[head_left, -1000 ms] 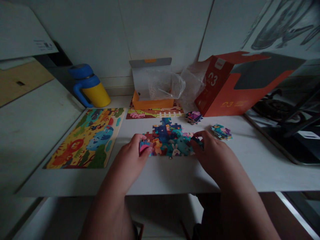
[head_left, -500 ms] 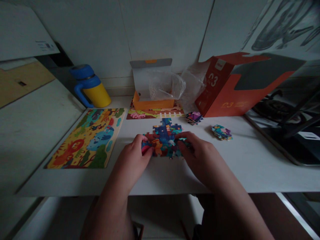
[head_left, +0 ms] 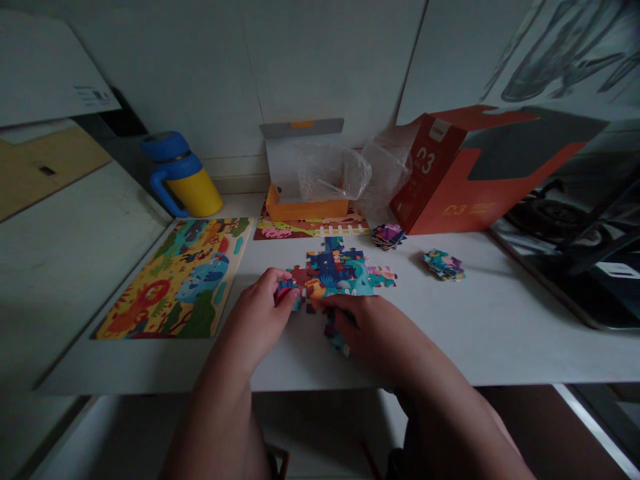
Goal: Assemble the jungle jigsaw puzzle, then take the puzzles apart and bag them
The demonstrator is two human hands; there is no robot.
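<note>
A partly joined jigsaw puzzle in dark blue, teal and red lies on the white table, its outline uneven. My left hand is at its left edge, thumb and fingers closed on small puzzle pieces in blue and pink. Over the puzzle's near edge bends my right hand, fingers curled and partly hidden. Dark blue and teal puzzle pieces show beneath those fingers, apart from the main puzzle; how they are gripped is partly covered. Two piles of loose pieces, one purple and one teal, lie to the right.
A finished yellow animal puzzle lies at left, with a blue and yellow jug behind it. An open orange box with clear plastic bags rests on another puzzle picture. A big red box and a black stove occupy the right.
My right hand has moved from the puzzle's right side toward me and leftward, uncovering pink pieces there. Pieces now show below the puzzle under that hand. My left hand has shifted slightly left.
</note>
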